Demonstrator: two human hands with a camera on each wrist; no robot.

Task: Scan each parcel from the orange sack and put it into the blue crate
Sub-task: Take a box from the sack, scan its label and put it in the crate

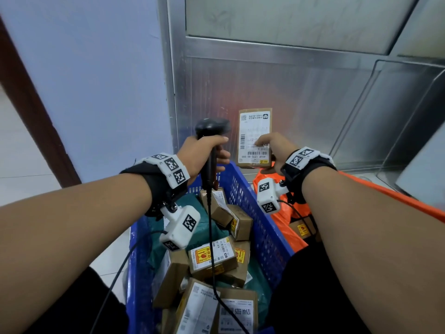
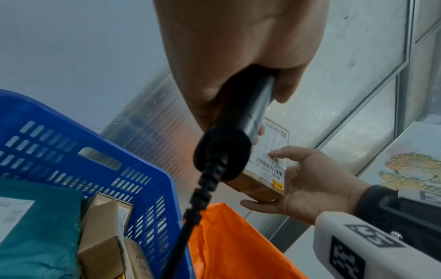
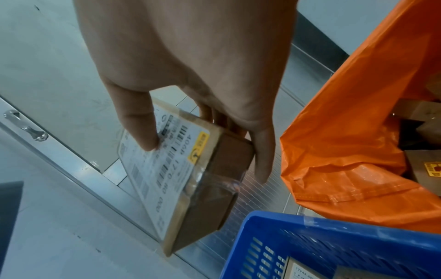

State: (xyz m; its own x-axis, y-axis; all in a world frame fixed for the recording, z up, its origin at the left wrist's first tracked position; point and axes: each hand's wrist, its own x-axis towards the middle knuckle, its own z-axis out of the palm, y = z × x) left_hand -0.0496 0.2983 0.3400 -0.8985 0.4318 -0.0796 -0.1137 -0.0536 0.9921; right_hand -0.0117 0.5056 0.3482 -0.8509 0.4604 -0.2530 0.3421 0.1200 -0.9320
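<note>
My right hand [image 1: 269, 148] holds a small cardboard parcel [image 1: 254, 131] upright above the far end of the blue crate [image 1: 262, 227], thumb on its white label and fingers behind it. The same parcel [image 3: 167, 169] shows in the right wrist view, gripped by that hand [image 3: 190, 94]. My left hand [image 1: 207, 155] grips a black corded scanner [image 1: 212, 127] by the handle, its head just left of the parcel [image 2: 274, 162]. A reddish glow shows on the metal wall behind the scanner. The orange sack [image 1: 289, 218] sits right of the crate with brown boxes inside.
The crate holds several cardboard boxes [image 1: 212, 256] and a teal mailer bag [image 1: 207, 218]. A metal door frame and panel [image 1: 289, 80] stand right behind crate and sack. The scanner's black cable [image 1: 212, 261] hangs down over the parcels in the crate.
</note>
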